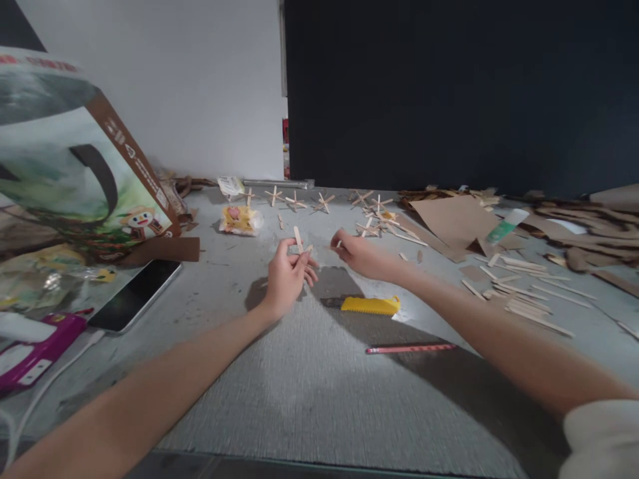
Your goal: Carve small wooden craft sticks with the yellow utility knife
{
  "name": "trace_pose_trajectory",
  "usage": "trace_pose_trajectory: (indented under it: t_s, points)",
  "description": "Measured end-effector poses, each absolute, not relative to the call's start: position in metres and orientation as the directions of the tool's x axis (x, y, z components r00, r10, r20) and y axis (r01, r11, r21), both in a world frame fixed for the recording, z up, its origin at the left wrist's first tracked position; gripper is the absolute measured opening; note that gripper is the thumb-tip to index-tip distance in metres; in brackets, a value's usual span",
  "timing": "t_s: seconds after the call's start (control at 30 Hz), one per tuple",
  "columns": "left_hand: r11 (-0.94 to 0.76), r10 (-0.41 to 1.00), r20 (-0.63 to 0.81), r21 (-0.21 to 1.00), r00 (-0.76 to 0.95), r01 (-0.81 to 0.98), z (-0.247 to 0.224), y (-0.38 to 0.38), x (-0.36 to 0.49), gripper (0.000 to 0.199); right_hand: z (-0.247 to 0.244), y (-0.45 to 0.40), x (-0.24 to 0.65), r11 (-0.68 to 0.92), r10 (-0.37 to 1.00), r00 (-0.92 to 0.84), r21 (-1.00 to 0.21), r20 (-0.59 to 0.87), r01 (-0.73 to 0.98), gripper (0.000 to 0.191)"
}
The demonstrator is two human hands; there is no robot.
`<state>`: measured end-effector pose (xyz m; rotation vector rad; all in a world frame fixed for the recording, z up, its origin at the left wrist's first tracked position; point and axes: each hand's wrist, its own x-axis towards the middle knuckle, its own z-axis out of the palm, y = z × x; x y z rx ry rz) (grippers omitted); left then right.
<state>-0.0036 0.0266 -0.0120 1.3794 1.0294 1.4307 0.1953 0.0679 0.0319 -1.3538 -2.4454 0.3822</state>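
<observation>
My left hand (284, 279) is closed around a small piece made of crossed wooden craft sticks (298, 238), with one stick pointing up past the thumb. A short distance to its right, my right hand (363, 255) is raised above the table with thumb and fingertips pinched together. Whatever those fingertips hold is too small to make out. Below the two hands lies a yellow utility knife (370, 305), its blade end towards the left. Nearer to me is a pink pencil (412, 348). Several star-shaped pieces of crossed sticks (324, 202) stand along the back.
Loose craft sticks (529, 296) lie at the right, near brown cardboard (446, 223) and a glue stick (506, 226). At the left are a phone (137, 296), a purple device (42, 349), a white cable (47, 386) and a large printed box (134, 179). A snack packet (240, 220) sits farther back.
</observation>
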Motion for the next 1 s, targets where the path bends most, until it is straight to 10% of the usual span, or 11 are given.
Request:
trace_pose_trajectory:
  t_s: [1.0]
  points:
    - [-0.375, 0.925, 0.345, 0.893, 0.158, 0.25, -0.013, 0.016, -0.001, 0.014, 0.028, 0.018, 0.168, 0.545, 0.838, -0.41, -0.507, 0.361, 0.668, 0.025]
